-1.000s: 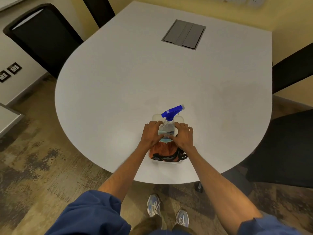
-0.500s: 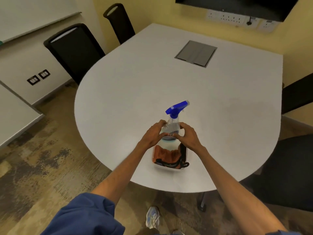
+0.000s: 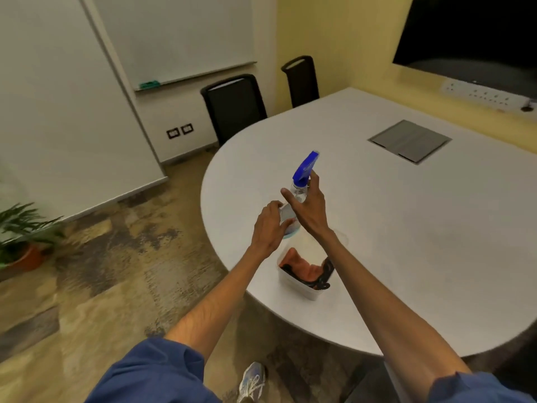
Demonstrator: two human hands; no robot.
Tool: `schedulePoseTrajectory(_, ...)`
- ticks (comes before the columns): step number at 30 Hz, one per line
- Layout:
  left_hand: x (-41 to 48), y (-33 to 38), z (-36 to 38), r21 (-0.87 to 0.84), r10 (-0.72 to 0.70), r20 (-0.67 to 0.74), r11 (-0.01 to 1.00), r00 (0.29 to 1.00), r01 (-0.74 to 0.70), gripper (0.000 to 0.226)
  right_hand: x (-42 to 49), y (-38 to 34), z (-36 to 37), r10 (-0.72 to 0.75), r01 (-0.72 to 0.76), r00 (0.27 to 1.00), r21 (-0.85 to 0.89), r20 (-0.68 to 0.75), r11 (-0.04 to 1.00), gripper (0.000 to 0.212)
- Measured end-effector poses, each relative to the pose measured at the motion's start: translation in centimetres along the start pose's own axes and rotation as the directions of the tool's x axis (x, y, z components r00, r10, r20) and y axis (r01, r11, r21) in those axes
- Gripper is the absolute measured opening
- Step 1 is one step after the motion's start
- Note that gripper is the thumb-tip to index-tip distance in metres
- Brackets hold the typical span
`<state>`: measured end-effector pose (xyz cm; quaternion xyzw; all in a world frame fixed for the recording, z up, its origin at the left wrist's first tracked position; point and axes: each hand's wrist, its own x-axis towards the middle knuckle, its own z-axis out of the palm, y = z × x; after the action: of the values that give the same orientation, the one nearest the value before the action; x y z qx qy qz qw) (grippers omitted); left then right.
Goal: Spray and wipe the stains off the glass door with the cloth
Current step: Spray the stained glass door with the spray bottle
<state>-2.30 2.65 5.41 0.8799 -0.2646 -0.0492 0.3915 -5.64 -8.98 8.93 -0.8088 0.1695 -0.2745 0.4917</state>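
Fetch step, nothing sprayed yet. Spray bottle (image 3: 293,205) is up in the air, lifted clear of the plastic tub (image 3: 305,289) that sits near the table's (image 3: 406,242) near curved edge. Blue trigger head on top, clear body below, bottle tilted a bit w/ the nozzle away from the person.

Left hand (image 3: 267,228) is wrapped on the lower body of the bottle, grip closed on it from the left side. Right hand (image 3: 309,210) sits against the neck and upper body, fingers spread, thumb out, not clamped; looks like a half-open grip reaching to take over at the trigger. Can't tell for sure how much of the weight it's carrying.

Orange cloth (image 3: 300,264) is down in the tub w/ a black strap-like thing beside it, below both hands, touched by neither. So bottle's in hand, cloth isn't.

No glass door in view; whiteboard, chairs, plant off past the table's left edge.

Next move, my guess: settle the bottle into one hand, pref. right w/ a finger on the trigger, free the other, dip back to the tub for the cloth, then walk to the door. Risk: fumbling the handover mid-air over the table edge.
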Motion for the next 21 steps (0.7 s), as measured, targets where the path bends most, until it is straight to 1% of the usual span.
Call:
schedulePoseTrajectory(4, -3.6, -0.9, -2.5, 0.001, -0.076, -0.127, 0.997, 0.989, 0.076, 0.057, -2.1, -2.7, 2.8, -0.052, 0.047, 0.996, 0.062, 0.075, 0.997, 0.075)
schedulePoseTrajectory(8, -7.2, -2.4, -5.3, -0.050, -0.160, -0.191, 0.987, 0.969, 0.153, 0.063, -4.7, -4.8, 5.6, -0.130, 0.105, 0.979, 0.157, 0.158, 0.982, 0.083)
schedulePoseTrajectory(11, -10.3, -3.8, -7.6, -0.082, -0.241, -0.265, 0.970, 0.934, 0.227, 0.070, -6.6, -6.6, 8.0, -0.192, 0.134, 0.950, 0.234, 0.248, 0.963, 0.085)
schedulePoseTrajectory(13, -12.6, -5.1, -9.3, -0.062, -0.279, -0.328, 0.960, 0.902, 0.274, 0.067, -8.1, -8.1, 9.9, -0.214, 0.124, 0.919, 0.273, 0.331, 0.954, 0.082)
schedulePoseTrajectory(16, -17.1, -7.6, -12.3, -0.112, -0.318, -0.387, 0.948, 0.866, 0.297, 0.057, -10.8, -10.8, 13.3, -0.256, 0.124, 0.843, 0.293, 0.474, 0.948, 0.069)
schedulePoseTrajectory(19, -22.9, -10.2, -15.4, -0.176, -0.367, -0.448, 0.930, 0.815, 0.322, 0.053, -14.7, -14.2, 16.8, -0.326, 0.151, 0.732, 0.323, 0.598, 0.934, 0.060)
schedulePoseTrajectory(21, -27.6, -11.8, -17.5, -0.220, -0.431, -0.458, 0.902, 0.777, 0.371, 0.056, -18.0, -16.9, 18.9, -0.370, 0.167, 0.650, 0.351, 0.663, 0.921, 0.056)
